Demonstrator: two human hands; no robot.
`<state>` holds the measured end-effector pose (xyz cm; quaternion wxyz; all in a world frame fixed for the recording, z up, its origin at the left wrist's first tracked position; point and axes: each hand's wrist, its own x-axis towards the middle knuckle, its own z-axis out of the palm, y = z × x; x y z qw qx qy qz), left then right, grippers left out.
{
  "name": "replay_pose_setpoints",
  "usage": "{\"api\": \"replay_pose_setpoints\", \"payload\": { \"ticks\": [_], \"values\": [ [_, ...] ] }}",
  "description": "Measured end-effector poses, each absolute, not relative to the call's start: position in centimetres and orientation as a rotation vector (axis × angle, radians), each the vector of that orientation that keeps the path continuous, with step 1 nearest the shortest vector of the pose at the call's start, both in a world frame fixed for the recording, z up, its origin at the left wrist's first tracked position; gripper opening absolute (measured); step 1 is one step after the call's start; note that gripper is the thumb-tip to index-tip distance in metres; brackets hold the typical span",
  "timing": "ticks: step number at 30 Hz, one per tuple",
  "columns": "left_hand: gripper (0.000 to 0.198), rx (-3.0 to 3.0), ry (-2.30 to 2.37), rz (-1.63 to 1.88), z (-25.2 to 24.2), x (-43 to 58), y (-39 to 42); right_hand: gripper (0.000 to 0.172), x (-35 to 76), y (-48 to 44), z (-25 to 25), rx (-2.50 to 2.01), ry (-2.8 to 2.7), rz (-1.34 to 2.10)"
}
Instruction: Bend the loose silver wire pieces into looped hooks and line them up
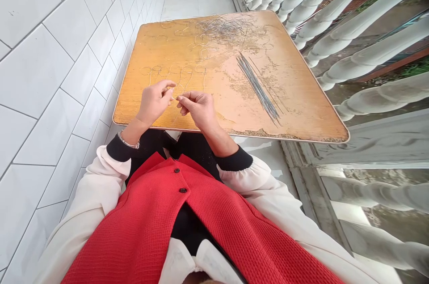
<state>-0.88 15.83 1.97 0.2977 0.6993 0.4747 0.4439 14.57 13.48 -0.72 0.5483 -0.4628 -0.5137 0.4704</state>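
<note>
Above the near left part of the table, my left hand [154, 100] and my right hand [200, 107] meet almost fingertip to fingertip. Between them is a thin piece of wire [174, 99], pinched from both sides; most of it is hidden by the fingers. Just beyond my hands lies a row of bent wires [189, 79] with looped ends. To the right of my right hand rests a bundle of straight dark wires [256, 87], with a few loose ones beside it.
The worn wooden tabletop [221, 105] has peeling patches. A tangled heap of fine wire [224, 28] lies at its far side. A white tiled wall [63, 69] runs along the left, and a white balustrade [351, 51] along the right.
</note>
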Motion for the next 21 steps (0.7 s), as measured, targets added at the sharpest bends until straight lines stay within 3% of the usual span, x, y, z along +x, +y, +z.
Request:
{"api": "replay_pose_setpoints", "payload": {
  "ticks": [3, 13, 21],
  "values": [
    [0.023, 2.042, 1.297, 1.156, 2.0, -1.0, 15.5, 0.018, 14.7, 13.5, -0.9, -1.138, -1.229, 0.994],
    [0.030, 2.112, 1.350, 1.174, 1.2, -1.0, 14.8, 0.035, 14.7, 13.6, -1.6, -1.127, -1.281, 0.890],
    [0.028, 2.188, 1.397, 1.172, 0.9, -0.4, 14.7, 0.021, 15.4, 13.6, -1.5, -1.213, -1.486, 0.528]
  ]
}}
